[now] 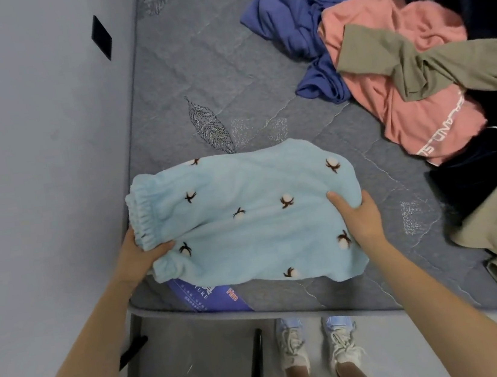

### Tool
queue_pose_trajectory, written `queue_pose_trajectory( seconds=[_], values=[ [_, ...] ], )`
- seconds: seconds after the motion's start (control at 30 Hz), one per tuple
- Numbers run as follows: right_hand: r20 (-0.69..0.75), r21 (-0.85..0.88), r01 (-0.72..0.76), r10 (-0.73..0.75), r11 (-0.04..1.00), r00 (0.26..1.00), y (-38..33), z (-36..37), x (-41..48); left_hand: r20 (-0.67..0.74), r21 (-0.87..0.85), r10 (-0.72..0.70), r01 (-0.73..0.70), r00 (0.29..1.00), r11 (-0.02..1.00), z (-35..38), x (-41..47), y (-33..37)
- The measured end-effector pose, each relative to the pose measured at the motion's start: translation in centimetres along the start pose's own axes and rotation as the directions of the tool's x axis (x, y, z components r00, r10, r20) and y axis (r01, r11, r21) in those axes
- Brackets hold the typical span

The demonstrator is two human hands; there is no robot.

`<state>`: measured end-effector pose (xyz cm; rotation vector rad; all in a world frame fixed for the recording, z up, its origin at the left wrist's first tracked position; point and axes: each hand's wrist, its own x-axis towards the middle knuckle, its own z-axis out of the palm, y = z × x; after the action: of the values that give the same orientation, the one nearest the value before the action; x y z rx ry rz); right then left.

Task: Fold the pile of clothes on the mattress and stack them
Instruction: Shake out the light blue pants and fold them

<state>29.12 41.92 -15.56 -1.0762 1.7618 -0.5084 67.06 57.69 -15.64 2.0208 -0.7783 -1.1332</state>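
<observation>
While the light-blue fleece garment [244,217] lies folded at the near left corner of the mattress [182,80], left hand [138,259] gripping its ruffled end, right hand [358,218] pinching the opposite edge, purple label [204,298] half hidden beneath, pile of clothes [385,81] heaped at right, wall [31,153] alongside left.
</observation>
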Motion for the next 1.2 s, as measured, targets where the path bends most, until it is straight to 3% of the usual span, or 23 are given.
queue_pose_trajectory(
  seconds=[0.13,0.23,0.3,0.37,0.43,0.5,0.6,0.7,0.77,0.9,0.97,1.07,1.2],
  values=[
    [-0.041,-0.173,0.08,-0.088,0.982,0.995,-0.5,0.2,-0.5,0.058,-0.042,-0.042,0.044,0.997,0.998,-0.9,0.3,-0.2],
    [-0.081,-0.47,0.215,-0.284,0.856,0.955,-0.6,0.5,-0.8,0.081,-0.007,-0.045,0.046,0.996,0.999,-1.6,0.0,0.2],
    [-0.026,-0.518,0.316,-0.384,0.795,0.923,-1.1,0.9,-1.4,-0.009,0.107,-0.016,0.017,1.0,0.994,-1.5,-0.2,0.6],
    [0.055,-0.541,0.422,-0.47,0.727,0.881,-1.7,1.7,-2.5,-0.221,0.305,0.074,-0.004,0.973,0.952,-0.7,-0.9,1.9],
    [0.141,-0.585,0.511,-0.542,0.629,0.829,-1.7,2.9,-3.4,-0.296,0.59,0.378,-0.143,0.877,0.795,0.9,-1.3,3.3],
    [0.218,-0.642,0.532,-0.534,0.552,0.817,-1.1,3.8,-3.6,-0.132,0.76,0.557,-0.278,0.82,0.588,3.5,-1.0,4.3],
    [0.237,-0.725,0.495,-0.502,0.479,0.832,0.1,4.0,-2.8,0.148,0.887,0.466,-0.325,0.872,0.327,5.5,0.4,2.0],
    [0.264,-0.777,0.474,-0.47,0.413,0.842,1.1,3.9,-1.8,0.208,0.932,0.392,-0.303,0.896,0.199,4.9,2.0,0.2],
    [0.283,-0.784,0.47,-0.442,0.404,0.852,1.1,4.1,-1.5,0.206,0.937,0.37,-0.291,0.906,0.191,5.1,2.3,0.4],
    [0.248,-0.702,0.477,-0.447,0.529,0.86,-1.5,4.3,-2.7,0.118,0.929,0.382,-0.238,0.916,0.283,7.4,1.3,3.8],
    [0.246,-0.643,0.511,-0.479,0.57,0.843,-3.7,3.6,-3.4,0.121,0.913,0.42,-0.267,0.899,0.308,9.2,0.6,6.5],
    [0.223,-0.616,0.467,-0.428,0.634,0.876,-6.7,0.8,-3.8,0.129,0.871,0.466,-0.324,0.875,0.368,11.9,-0.8,11.2],
    [0.156,-0.626,0.433,-0.44,0.649,0.884,-9.8,-5.1,-2.7,0.158,0.818,0.548,-0.419,0.822,0.393,15.3,-2.4,18.1]
  ],
)
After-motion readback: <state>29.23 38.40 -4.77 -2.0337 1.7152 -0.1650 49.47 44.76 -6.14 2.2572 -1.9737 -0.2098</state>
